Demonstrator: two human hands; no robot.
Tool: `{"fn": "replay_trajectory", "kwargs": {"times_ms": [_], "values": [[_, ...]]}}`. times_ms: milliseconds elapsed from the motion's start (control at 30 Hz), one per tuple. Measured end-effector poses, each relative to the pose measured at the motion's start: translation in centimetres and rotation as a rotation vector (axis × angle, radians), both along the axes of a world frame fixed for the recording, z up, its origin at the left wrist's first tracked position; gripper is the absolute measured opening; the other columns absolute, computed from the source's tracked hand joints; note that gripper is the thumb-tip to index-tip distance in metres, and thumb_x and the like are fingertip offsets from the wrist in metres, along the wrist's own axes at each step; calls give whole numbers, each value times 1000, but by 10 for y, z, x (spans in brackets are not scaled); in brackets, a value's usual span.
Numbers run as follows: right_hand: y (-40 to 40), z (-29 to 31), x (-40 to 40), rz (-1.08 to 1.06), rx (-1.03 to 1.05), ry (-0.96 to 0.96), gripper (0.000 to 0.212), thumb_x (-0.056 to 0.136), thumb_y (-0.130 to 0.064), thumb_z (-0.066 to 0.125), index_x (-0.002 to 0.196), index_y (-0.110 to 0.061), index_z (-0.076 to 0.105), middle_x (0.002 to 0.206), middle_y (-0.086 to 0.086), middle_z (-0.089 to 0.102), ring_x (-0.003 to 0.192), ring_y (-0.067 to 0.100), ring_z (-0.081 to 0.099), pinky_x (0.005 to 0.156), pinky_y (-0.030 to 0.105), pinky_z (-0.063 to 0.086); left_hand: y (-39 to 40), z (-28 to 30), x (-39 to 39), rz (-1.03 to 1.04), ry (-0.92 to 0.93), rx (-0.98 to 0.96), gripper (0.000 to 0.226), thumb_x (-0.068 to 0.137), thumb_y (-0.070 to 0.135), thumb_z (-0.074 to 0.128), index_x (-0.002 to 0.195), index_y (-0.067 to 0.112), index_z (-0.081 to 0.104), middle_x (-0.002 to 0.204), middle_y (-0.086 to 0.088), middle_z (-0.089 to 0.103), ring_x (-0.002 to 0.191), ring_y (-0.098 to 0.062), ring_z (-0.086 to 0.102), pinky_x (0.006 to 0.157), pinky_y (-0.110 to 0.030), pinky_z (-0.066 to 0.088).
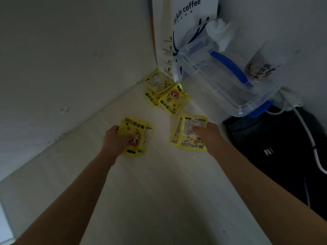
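So the left hand point(115, 137) has its grip closed on the left stack point(139, 131) of yellow packets, the right hand point(209, 137) pinches the right stack point(187, 137), both low over the tabletop point(159, 174). Spare packets point(166, 94) lie in the corner.

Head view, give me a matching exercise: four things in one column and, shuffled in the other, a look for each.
Things:
1 left packets
2 right packets
3 box
4 bag

Looks:
a clear plastic
b cartoon side up
c reads luckin coffee
d text side up

Pairs: 1-b, 2-d, 3-a, 4-c.
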State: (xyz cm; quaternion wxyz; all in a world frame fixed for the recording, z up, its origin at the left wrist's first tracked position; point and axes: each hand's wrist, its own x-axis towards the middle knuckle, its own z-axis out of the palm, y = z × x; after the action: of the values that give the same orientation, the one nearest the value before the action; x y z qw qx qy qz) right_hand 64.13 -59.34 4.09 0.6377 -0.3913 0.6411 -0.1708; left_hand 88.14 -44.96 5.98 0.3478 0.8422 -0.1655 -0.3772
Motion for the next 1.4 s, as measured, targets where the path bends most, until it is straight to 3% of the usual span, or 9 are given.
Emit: {"fn": "replay_trajectory", "kwargs": {"times_ms": [133,300,667,767,900,1000,1100,1267,1400], "values": [[5,4,-5,-11,14,-21,31,85,-7,67,115,-2,65,112,21,67,101,38,65,90,57,52,6,1,-6,115,90,-51,27,77,8,75,100,12,61,93,-9,67,71,-19,64,56,-28,49],[12,10,-8,-12,26,-34,30,85,-6,66,115,-2,65,111,21,68,100,37,66,90,56,52,18,1,-12,182,151,-97,30,79,8,74,106,9,61,94,-12,68,72,-24,65,55,-28,49],[27,13,-8,25,-17,37,32,86,-11,66,117,-5,61,113,18,66,100,35,66,88,55,54,32,-4,-19,231,235,-134,30,78,7,75,106,8,63,94,-12,70,81,-30,69,69,-40,58],[21,14,-5,18,-8,10,35,85,-13,68,118,-4,60,113,17,66,99,35,66,87,54,55,27,-2,-15,290,304,-184,26,77,4,75,100,8,64,97,-15,70,83,-33,69,74,-47,58],[11,17,4,4,-33,-14,47,80,-13,72,120,-4,50,114,15,63,96,31,67,81,51,57,13,1,-5,342,462,-262,39,76,-1,74,114,0,64,109,-19,69,95,-35,69,81,-51,56],[1,22,12,8,-38,-45,40,82,-9,71,118,2,57,111,20,66,93,34,68,80,51,57,-7,3,5,379,526,-309,37,77,-2,73,112,0,65,112,-19,69,97,-35,68,83,-52,55],[-10,24,21,-28,27,-91,33,85,-4,67,116,7,62,110,25,67,97,39,67,88,56,53,-34,4,16,387,595,-364,43,79,1,72,120,1,62,115,-18,68,100,-34,68,79,-51,57],[-29,22,42,-115,75,-164,33,86,-1,64,119,5,61,114,24,65,98,39,66,89,57,52,-87,9,32,364,703,-403,46,85,6,67,130,9,57,125,-14,64,106,-32,65,64,-48,59],[-41,20,57,-206,101,-242,33,87,0,64,119,4,60,110,21,66,82,31,67,78,49,55,-125,17,31,341,786,-409,27,95,11,55,122,10,59,104,-11,69,85,-25,69,54,-40,60]]}}
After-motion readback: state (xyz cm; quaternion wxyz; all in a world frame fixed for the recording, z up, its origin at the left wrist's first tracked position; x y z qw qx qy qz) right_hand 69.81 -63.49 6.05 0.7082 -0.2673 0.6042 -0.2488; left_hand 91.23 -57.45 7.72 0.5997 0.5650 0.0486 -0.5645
